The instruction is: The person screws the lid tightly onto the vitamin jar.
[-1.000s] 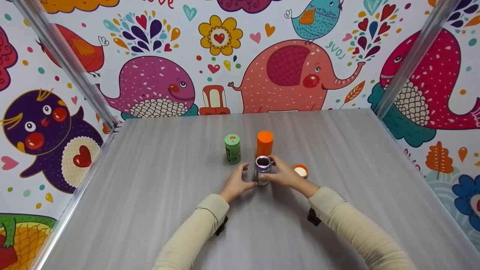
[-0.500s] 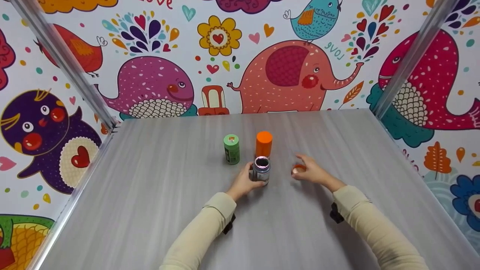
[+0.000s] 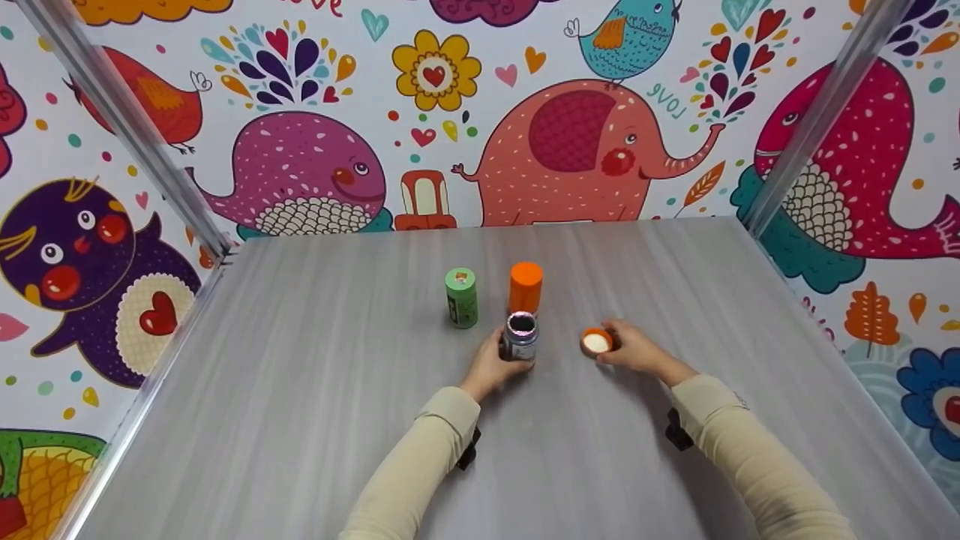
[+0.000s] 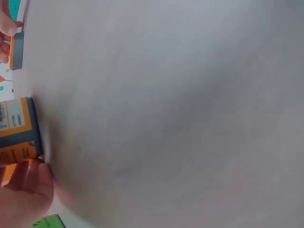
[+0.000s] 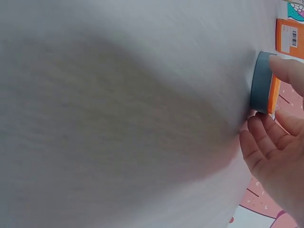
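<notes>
A small dark jar (image 3: pixel 520 342) with its round mouth uncovered stands upright on the grey table. My left hand (image 3: pixel 492 369) holds it from the left, thumb in front and fingers around the far side. In the left wrist view the jar (image 4: pixel 19 133) has an orange, white and dark label. To its right a round lid (image 3: pixel 597 343) lies with its pale inside up and an orange rim. My right hand (image 3: pixel 637 349) pinches the lid's right side between thumb and fingers. The right wrist view has the lid's grey-blue side (image 5: pixel 261 85) beside the thumb.
Just behind the jar stands an orange cylindrical canister (image 3: pixel 526 283). A green canister (image 3: pixel 461 300) is to its left. The table (image 3: pixel 315 360) meets a wall with printed cartoon animals at the back, and metal posts rise at both far corners.
My right hand has left the jar and moved right to the lid, now pinching its side. My left hand has closed in around the jar. Both canisters stay put.
</notes>
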`<control>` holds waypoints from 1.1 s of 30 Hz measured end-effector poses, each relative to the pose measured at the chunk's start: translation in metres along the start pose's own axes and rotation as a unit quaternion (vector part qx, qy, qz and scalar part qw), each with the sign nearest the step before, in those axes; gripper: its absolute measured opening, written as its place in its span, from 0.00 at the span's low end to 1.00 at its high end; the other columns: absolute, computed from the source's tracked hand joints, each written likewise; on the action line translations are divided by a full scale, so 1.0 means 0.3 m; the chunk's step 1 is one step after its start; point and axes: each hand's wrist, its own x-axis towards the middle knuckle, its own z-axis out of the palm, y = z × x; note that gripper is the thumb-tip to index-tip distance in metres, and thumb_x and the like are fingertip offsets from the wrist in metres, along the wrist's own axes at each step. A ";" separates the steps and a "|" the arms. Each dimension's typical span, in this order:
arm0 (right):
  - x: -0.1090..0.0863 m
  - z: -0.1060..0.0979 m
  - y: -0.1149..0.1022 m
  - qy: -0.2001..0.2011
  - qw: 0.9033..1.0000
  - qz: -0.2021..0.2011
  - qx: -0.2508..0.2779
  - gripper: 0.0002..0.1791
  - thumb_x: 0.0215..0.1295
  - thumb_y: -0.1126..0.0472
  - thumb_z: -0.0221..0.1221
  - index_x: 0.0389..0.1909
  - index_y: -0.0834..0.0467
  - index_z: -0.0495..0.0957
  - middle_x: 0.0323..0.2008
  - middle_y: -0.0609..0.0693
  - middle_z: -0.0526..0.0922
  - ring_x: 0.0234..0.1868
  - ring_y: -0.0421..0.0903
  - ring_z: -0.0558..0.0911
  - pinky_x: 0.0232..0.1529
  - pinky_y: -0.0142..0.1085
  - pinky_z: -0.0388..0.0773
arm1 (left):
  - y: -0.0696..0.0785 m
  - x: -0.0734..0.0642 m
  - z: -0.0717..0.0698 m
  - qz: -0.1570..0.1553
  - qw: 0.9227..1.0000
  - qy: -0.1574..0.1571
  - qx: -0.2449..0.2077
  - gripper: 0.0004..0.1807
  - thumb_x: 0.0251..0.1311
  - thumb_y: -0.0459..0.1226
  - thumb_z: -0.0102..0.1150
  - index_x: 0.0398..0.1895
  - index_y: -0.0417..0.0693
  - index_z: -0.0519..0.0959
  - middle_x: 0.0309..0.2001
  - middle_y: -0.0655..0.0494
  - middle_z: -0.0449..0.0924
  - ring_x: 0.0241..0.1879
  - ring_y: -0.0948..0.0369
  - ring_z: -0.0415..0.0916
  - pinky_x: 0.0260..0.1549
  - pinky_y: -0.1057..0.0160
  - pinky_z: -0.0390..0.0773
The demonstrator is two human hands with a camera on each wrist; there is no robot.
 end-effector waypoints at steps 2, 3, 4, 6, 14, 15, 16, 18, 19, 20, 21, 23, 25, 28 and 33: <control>0.001 0.001 -0.002 -0.001 1.000 0.005 -0.005 0.37 0.51 0.67 0.64 0.56 0.82 0.58 0.51 0.76 0.67 0.51 0.67 0.71 0.52 0.55 0.67 | 0.001 0.000 0.001 0.001 1.000 0.004 0.012 0.36 0.44 0.34 0.69 0.58 0.36 0.65 0.55 0.41 0.71 0.56 0.49 0.67 0.59 0.51 0.63; 0.001 0.002 -0.004 0.000 1.000 0.007 -0.006 0.37 0.50 0.67 0.64 0.56 0.82 0.58 0.51 0.76 0.67 0.51 0.66 0.71 0.52 0.55 0.67 | 0.001 0.001 0.002 0.003 1.000 0.005 0.020 0.35 0.44 0.34 0.69 0.57 0.36 0.66 0.54 0.42 0.72 0.56 0.49 0.68 0.58 0.51 0.64; 0.002 0.003 -0.006 0.002 1.000 0.007 -0.010 0.37 0.50 0.67 0.64 0.56 0.82 0.59 0.51 0.76 0.68 0.51 0.66 0.71 0.52 0.55 0.67 | 0.001 0.001 0.004 0.004 1.000 0.006 0.029 0.34 0.44 0.34 0.69 0.57 0.36 0.66 0.53 0.42 0.72 0.55 0.49 0.68 0.58 0.51 0.65; 0.002 0.008 -0.006 0.009 1.000 0.007 -0.024 0.36 0.50 0.67 0.65 0.55 0.81 0.60 0.51 0.76 0.68 0.51 0.66 0.71 0.52 0.54 0.67 | -0.002 0.003 0.005 0.003 0.999 0.009 0.040 0.33 0.44 0.35 0.70 0.56 0.37 0.67 0.53 0.42 0.73 0.55 0.49 0.69 0.57 0.52 0.65; -0.001 0.029 0.000 0.038 0.997 -0.002 -0.071 0.32 0.51 0.64 0.66 0.52 0.77 0.66 0.48 0.71 0.72 0.50 0.64 0.71 0.51 0.55 0.67 | -0.005 0.003 0.001 -0.002 0.999 0.012 0.035 0.34 0.43 0.34 0.70 0.56 0.38 0.67 0.54 0.43 0.73 0.55 0.50 0.69 0.58 0.53 0.65; -0.002 0.030 0.001 0.041 0.997 -0.001 -0.072 0.31 0.51 0.63 0.66 0.52 0.77 0.67 0.48 0.70 0.72 0.50 0.64 0.72 0.51 0.54 0.67 | -0.004 0.003 0.000 -0.003 0.999 0.010 0.034 0.35 0.43 0.34 0.70 0.57 0.38 0.67 0.54 0.43 0.73 0.56 0.50 0.69 0.58 0.53 0.65; -0.002 0.031 0.002 0.043 0.996 0.000 -0.074 0.31 0.51 0.63 0.66 0.51 0.76 0.67 0.47 0.70 0.73 0.49 0.64 0.72 0.50 0.54 0.67 | -0.004 0.003 -0.002 -0.001 0.999 0.008 0.032 0.35 0.43 0.34 0.70 0.57 0.38 0.66 0.55 0.43 0.72 0.56 0.50 0.68 0.58 0.53 0.65; -0.003 0.031 0.004 0.045 0.996 0.001 -0.077 0.30 0.51 0.63 0.66 0.51 0.76 0.68 0.47 0.69 0.73 0.48 0.63 0.72 0.50 0.54 0.68 | -0.004 0.002 -0.008 0.000 1.000 0.004 0.028 0.36 0.43 0.34 0.70 0.58 0.38 0.66 0.55 0.43 0.72 0.56 0.50 0.68 0.58 0.53 0.64; -0.003 0.032 0.004 0.046 0.996 -0.001 -0.079 0.30 0.51 0.62 0.66 0.51 0.76 0.68 0.46 0.69 0.73 0.48 0.63 0.72 0.49 0.54 0.68 | -0.005 0.001 -0.011 0.001 1.000 0.003 0.027 0.36 0.43 0.34 0.70 0.58 0.38 0.66 0.55 0.43 0.72 0.56 0.50 0.68 0.58 0.52 0.64; -0.002 0.032 0.005 0.046 0.996 -0.002 -0.081 0.30 0.51 0.62 0.66 0.50 0.75 0.68 0.46 0.69 0.73 0.48 0.63 0.72 0.49 0.54 0.68 | -0.006 0.000 -0.015 0.001 1.000 0.002 0.027 0.37 0.43 0.34 0.70 0.59 0.38 0.66 0.55 0.43 0.72 0.56 0.50 0.68 0.58 0.52 0.64; -0.002 0.033 0.005 0.046 0.996 -0.001 -0.081 0.30 0.51 0.62 0.66 0.50 0.75 0.68 0.46 0.69 0.73 0.48 0.63 0.72 0.49 0.54 0.68 | -0.007 -0.001 -0.018 0.000 1.000 0.001 0.026 0.37 0.43 0.34 0.70 0.59 0.38 0.65 0.55 0.43 0.72 0.56 0.50 0.68 0.58 0.52 0.64; -0.002 0.032 0.005 0.047 0.996 0.001 -0.081 0.29 0.51 0.62 0.66 0.50 0.75 0.68 0.46 0.69 0.74 0.48 0.63 0.72 0.49 0.54 0.68 | -0.010 -0.003 -0.025 0.001 1.000 -0.001 0.028 0.37 0.42 0.33 0.70 0.59 0.38 0.65 0.55 0.43 0.72 0.56 0.50 0.68 0.58 0.52 0.64; -0.002 0.033 0.004 0.048 0.996 0.004 -0.080 0.29 0.51 0.62 0.66 0.50 0.75 0.69 0.46 0.68 0.74 0.48 0.62 0.73 0.49 0.54 0.68 | -0.014 -0.005 -0.030 -0.002 1.000 -0.001 0.030 0.38 0.42 0.34 0.71 0.59 0.38 0.65 0.55 0.43 0.72 0.56 0.50 0.68 0.59 0.52 0.64; -0.002 0.033 0.003 0.052 0.996 0.007 -0.079 0.28 0.51 0.62 0.66 0.49 0.74 0.69 0.44 0.67 0.74 0.46 0.61 0.73 0.48 0.53 0.68 | -0.020 -0.004 -0.036 -0.004 1.000 -0.003 0.030 0.39 0.42 0.34 0.70 0.60 0.39 0.65 0.56 0.43 0.71 0.57 0.50 0.67 0.59 0.52 0.63; 0.001 0.029 0.000 0.049 0.996 -0.004 -0.081 0.27 0.50 0.62 0.66 0.47 0.74 0.70 0.42 0.66 0.75 0.43 0.59 0.74 0.45 0.51 0.70 | -0.027 -0.006 -0.043 0.019 0.999 -0.001 0.028 0.38 0.41 0.34 0.71 0.59 0.37 0.66 0.54 0.43 0.73 0.55 0.50 0.69 0.58 0.52 0.65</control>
